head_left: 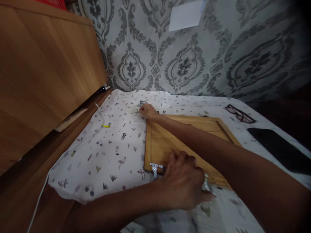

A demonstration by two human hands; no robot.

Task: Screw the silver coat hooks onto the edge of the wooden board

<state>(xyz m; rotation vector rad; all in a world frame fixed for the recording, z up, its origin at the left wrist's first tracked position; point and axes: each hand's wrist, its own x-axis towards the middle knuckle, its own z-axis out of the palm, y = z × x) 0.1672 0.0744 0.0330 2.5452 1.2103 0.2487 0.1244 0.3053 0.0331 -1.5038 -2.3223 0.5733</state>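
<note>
A framed wooden panel (167, 139), like a small cabinet door, lies flat on the patterned cloth. My left hand (182, 181) is closed over its near edge, fingers curled on the wood and thumb on the near side. Beside those fingers a metal hinge (154, 168) sits at the panel's near left corner. Another shiny metal piece (206, 183) shows partly by my left thumb. My right arm reaches across the panel. Beyond its far left corner my right hand (147, 111) is closed near small metal pieces (141, 103); whatever its fingers hold is hidden.
Eyeglasses (240, 114) and a black phone (279, 149) lie to the right on the cloth (121, 129). A white cord (70, 149) with a yellow tag (106, 126) runs along the left. A wooden cabinet (48, 55) rises at left, and a patterned wall (155, 48) stands behind.
</note>
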